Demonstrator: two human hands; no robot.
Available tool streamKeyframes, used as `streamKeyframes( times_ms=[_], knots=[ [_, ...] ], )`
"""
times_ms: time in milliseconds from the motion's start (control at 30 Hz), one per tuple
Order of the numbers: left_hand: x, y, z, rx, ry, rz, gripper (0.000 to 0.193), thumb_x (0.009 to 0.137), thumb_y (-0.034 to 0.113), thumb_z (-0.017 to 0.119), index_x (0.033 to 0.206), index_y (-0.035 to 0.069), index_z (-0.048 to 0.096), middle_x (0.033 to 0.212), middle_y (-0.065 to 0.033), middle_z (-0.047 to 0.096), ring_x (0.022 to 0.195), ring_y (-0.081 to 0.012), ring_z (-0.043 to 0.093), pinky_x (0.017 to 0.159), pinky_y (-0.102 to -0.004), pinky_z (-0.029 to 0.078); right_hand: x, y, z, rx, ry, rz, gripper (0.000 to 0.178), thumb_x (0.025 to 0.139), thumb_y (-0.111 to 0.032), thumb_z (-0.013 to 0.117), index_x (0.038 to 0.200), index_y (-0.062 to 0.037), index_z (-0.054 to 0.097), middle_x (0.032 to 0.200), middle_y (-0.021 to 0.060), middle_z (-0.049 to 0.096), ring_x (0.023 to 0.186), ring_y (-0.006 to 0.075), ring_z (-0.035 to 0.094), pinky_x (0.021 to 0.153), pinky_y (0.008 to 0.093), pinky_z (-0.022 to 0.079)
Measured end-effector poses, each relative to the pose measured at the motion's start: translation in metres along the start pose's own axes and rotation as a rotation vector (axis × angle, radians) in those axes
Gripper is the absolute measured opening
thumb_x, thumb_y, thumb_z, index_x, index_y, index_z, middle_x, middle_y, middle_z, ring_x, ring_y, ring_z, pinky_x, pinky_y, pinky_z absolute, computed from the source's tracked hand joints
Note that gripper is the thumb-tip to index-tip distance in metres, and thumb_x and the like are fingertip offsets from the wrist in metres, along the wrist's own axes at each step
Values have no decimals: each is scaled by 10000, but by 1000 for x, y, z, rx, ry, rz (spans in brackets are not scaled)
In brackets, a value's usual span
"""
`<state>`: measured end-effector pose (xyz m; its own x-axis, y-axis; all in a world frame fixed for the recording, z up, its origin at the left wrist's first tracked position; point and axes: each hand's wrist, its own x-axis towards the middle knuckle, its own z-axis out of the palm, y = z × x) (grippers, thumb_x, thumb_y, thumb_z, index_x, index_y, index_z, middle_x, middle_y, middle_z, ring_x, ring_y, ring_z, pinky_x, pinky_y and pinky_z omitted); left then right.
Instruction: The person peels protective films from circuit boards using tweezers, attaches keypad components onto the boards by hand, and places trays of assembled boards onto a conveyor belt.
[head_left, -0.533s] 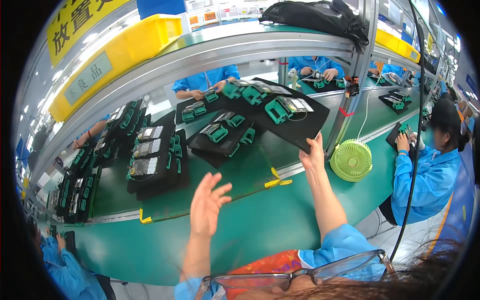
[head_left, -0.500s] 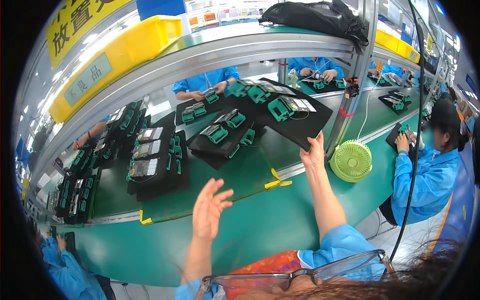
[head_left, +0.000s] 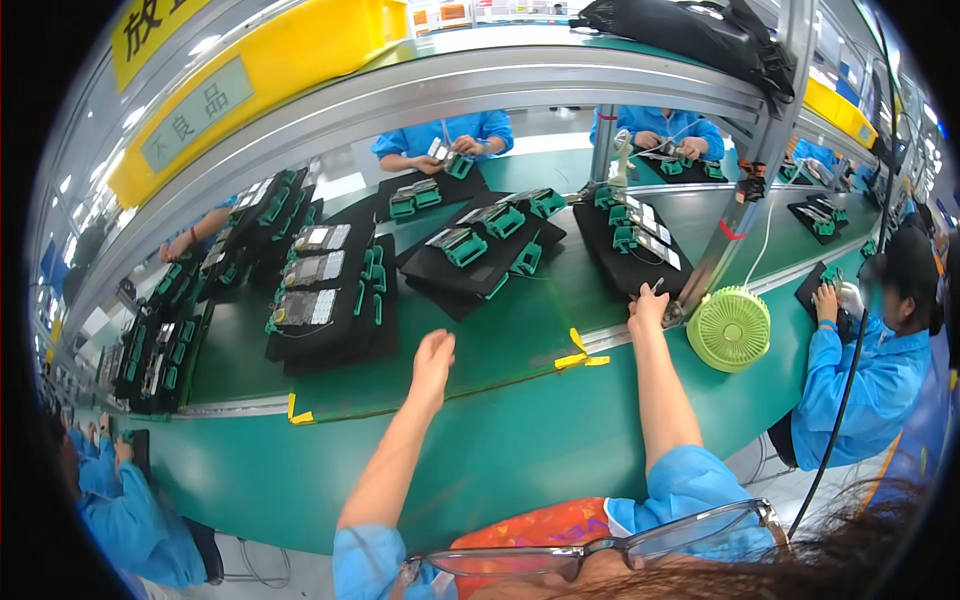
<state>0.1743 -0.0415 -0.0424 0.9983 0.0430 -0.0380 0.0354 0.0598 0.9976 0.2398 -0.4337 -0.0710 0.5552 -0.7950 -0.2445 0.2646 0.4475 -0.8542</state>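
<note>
On the green belt ahead and to my right lies a black mat (head_left: 600, 262) bearing several small devices in green holders (head_left: 640, 226). My right hand (head_left: 647, 305) has its fingers closed on the near edge of this mat. My left hand (head_left: 432, 362) hovers over the belt's near side, fingers curled together, with nothing visible in it. Nearest to it is a stack of black mats (head_left: 462, 292) with devices in green holders on top. Farther left, another black mat (head_left: 345, 340) carries silvery devices and green holders.
A green round fan (head_left: 729, 330) stands right of my right hand, beside a metal post (head_left: 740, 215). Overhead runs a metal shelf with a yellow bin (head_left: 290, 80) and a black bag (head_left: 690, 40). Yellow tape (head_left: 580, 358) marks the belt edge. Co-workers (head_left: 860, 370) sit around.
My right hand has lowered the tilted mat, which now rests flat on the belt. My left hand has moved forward, its spread fingers now curled in. The view has shifted slightly.
</note>
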Motion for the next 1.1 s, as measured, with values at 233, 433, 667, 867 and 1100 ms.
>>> streamKeyframes(
  times_ms=[233,433,667,867,1100],
  knots=[
    [158,-29,12,-154,223,-212,650,803,456,724,1180,-54,587,1272,-193,529,1179,-267,508,974,-401,419,-47,-15,-30,-378,-334,-44,597,754,-5,596,1324,1,420,830,15,486,610,80,432,440,221,298],
    [177,-25,64,-243,363,-327,469,803,232,739,1112,-85,585,1171,-222,560,1074,-329,583,872,-466,484,-76,-23,-66,-446,-447,-111,526,797,-23,582,1303,-15,440,1101,88,546,638,69,438,468,215,340],
    [91,-13,106,-368,216,-339,413,809,171,658,1085,-97,508,1106,-203,552,903,-320,603,783,-509,501,-75,-16,-69,-420,-463,-219,489,841,-17,592,1309,-49,454,1191,66,549,743,60,477,499,198,338],
    [-25,-29,76,-651,-98,-360,331,882,156,576,1102,-68,472,1143,-181,551,1051,-306,570,1005,-507,410,-80,-32,-71,-204,-452,-305,475,846,55,558,1302,5,434,1265,109,513,1187,183,500,987,293,394],
    [-146,-1,-29,-463,-215,-477,326,903,111,526,1194,-35,511,1202,-144,589,1114,-279,576,991,-459,439,-86,-39,-67,-210,-477,-359,462,841,28,543,1289,-29,447,1162,66,563,882,74,516,630,192,392]
  ],
)
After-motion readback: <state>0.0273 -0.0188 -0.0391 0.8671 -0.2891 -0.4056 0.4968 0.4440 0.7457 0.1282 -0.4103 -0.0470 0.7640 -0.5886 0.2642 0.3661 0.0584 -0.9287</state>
